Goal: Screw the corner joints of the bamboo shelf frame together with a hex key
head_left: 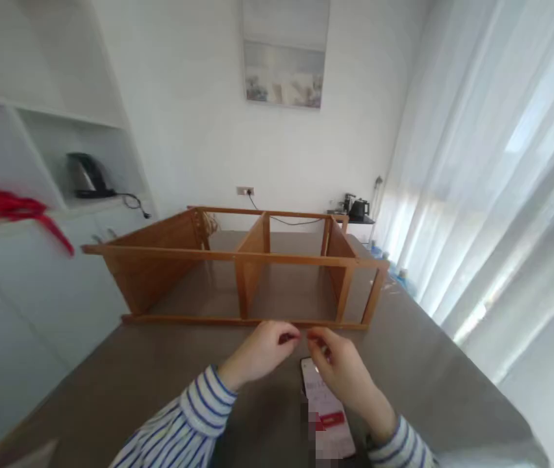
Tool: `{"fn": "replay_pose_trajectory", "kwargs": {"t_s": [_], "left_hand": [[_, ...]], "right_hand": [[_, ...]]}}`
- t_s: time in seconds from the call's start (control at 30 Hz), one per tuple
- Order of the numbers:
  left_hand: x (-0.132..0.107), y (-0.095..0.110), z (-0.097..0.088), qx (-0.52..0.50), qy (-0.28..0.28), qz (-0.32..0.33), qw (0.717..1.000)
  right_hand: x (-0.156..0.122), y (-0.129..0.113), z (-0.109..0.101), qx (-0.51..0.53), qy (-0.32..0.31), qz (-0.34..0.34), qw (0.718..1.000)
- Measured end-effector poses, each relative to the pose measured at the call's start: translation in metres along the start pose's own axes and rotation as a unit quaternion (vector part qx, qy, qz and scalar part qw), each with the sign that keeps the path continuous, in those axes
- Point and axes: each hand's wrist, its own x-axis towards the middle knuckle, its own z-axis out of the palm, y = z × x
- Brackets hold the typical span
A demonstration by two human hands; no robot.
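The left hand [262, 354] and the right hand [345, 370] meet tip to tip, fingers [323, 341] pinched shut. A bit of red shows between them, too small to name. The phone [328, 416] lies flat on the brown surface [169, 377] at 6 o'clock from the hands, screen up so it can be read; the right hand covers its top. At 12 o'clock the wooden shelf frame [238, 260] lies on its side. At 9 o'clock, a red blur [8, 205].
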Motion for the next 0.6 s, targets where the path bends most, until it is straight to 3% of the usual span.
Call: {"fn": "replay_pose_trajectory", "kwargs": {"t_s": [0.27, 0.6], "left_hand": [[0.04, 0.027, 0.011, -0.079, 0.029, -0.004, 0.996], [0.069, 0.044, 0.025, -0.083, 0.05, 0.007, 0.995]], "right_hand": [[0.017, -0.005, -0.019, 0.077, 0.05, 0.01, 0.996], [0.027, 0.006, -0.045, 0.008, 0.091, 0.032, 0.995]]}}
